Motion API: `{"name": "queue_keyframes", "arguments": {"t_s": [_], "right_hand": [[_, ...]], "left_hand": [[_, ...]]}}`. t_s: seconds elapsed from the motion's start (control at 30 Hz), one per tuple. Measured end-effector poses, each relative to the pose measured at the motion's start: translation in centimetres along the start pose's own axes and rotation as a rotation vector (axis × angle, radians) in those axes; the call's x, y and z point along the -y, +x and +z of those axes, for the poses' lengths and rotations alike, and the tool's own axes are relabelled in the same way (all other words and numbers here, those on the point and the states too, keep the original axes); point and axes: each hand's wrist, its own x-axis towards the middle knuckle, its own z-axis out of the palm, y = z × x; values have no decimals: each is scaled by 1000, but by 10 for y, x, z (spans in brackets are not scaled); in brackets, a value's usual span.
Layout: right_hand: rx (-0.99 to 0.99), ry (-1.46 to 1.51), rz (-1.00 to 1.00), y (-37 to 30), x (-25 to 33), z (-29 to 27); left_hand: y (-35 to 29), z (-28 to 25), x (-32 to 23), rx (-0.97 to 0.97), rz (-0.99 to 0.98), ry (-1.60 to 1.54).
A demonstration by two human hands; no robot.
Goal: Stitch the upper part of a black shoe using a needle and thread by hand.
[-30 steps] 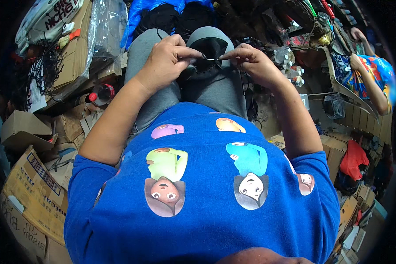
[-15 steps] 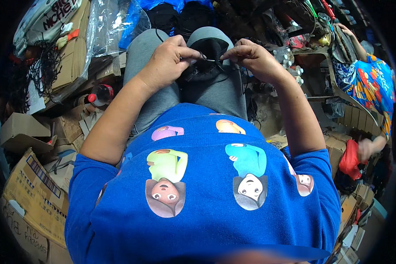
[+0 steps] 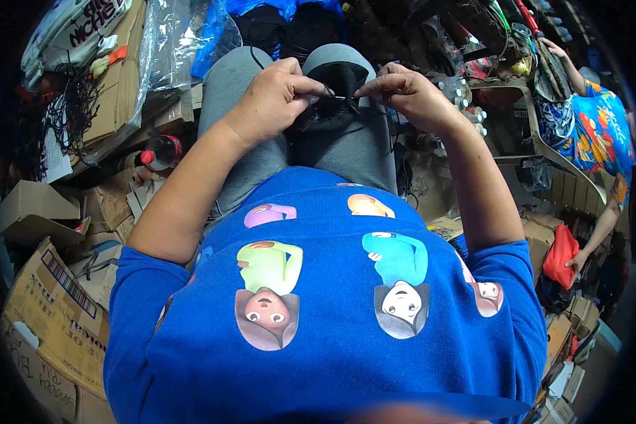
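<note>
Over my lap, between my knees, lies a black shoe-like item with a dark opening; its exact kind is hard to make out. My left hand is closed in a pinch at the left end of a thin silvery needle, just above the black item. Facing it, my right hand has its thumb and forefinger pressed together close to the needle's other end. What the right fingertips hold, if anything, is too small to name. Dark thread hangs near the fingers.
Cardboard boxes and a red-capped bottle are at my left. Several small clear bottles stand right of my knees by a cluttered table. At far right, another person in a colourful shirt holds a red bag.
My hands stay almost still, with the needle between them. The other person's lower hand, blurred before, now grips the red bag.
</note>
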Motion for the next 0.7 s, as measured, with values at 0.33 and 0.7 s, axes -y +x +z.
{"name": "queue_keyframes", "arguments": {"t_s": [0.33, 0.7], "right_hand": [[83, 56, 13, 1, -8, 0], [11, 532, 168, 5, -15, 17]], "left_hand": [[9, -2, -12, 43, 22, -57], [12, 25, -3, 57, -378, -413]]}}
